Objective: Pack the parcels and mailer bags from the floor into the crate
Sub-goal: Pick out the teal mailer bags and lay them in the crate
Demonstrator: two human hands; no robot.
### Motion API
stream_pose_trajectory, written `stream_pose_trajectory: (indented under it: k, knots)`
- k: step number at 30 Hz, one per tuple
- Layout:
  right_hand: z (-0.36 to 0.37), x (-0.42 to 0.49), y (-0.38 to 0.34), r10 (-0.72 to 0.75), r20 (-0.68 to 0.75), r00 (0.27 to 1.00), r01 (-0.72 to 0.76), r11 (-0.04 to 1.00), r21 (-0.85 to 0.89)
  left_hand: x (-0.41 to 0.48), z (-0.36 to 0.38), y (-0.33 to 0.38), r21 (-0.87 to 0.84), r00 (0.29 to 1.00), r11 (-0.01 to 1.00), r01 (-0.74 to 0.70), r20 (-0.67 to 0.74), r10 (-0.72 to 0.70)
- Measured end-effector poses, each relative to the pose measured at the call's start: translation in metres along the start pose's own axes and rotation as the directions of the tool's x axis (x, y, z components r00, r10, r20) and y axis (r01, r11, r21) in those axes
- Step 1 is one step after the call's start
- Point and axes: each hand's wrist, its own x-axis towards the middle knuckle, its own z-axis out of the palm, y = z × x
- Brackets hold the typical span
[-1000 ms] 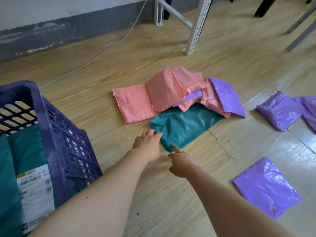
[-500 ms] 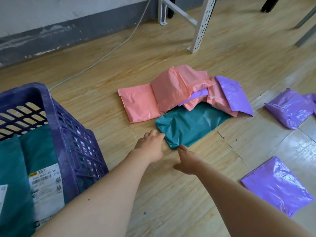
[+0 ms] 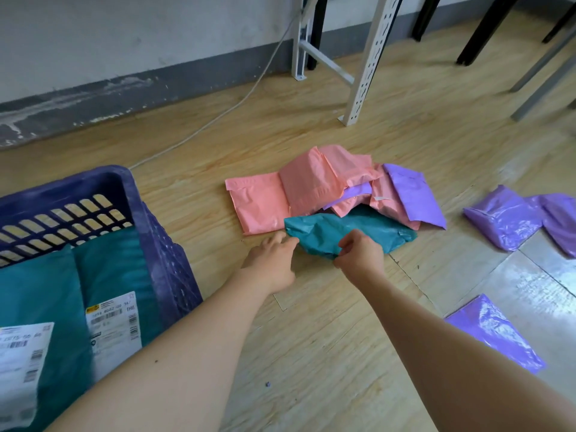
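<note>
Teal mailer [image 3: 352,227] pinched by R hand [image 3: 361,257], L hand [image 3: 272,255] touching edge

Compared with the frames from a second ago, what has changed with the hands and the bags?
The right hand reached forward and now pinches the near edge of the teal mailer, bunching and lifting it. The left hand edged forward; its fingers touch the corner nearer the crate. The pink mailers, purple mailers and crate lie as before.
</note>
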Motion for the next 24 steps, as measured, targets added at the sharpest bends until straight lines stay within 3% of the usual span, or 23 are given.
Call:
stream_pose_trajectory:
  k: [9, 18, 24]
  knots:
    - [-0.072, -0.037, -0.073, -0.141, -0.11, 0.984, 0.139, 0.99, -0.022, -0.055, -0.063, 0.0, 0.031, 0.989, 0.999, -0.015, -0.148, 0.019]
    - [-0.12, -0.114, -0.122, -0.034, -0.275, 0.961, 0.096, 0.971, 0.217, -0.131, -0.116, 0.025, 0.077, 0.952, 0.993, -0.084, -0.287, 0.103]
    - [-0.119, -0.172, -0.154, -0.13, -0.284, 0.95, 0.218, 0.927, 0.306, -0.18, -0.126, 0.009, 0.051, 0.916, 0.998, -0.048, -0.397, 0.064]
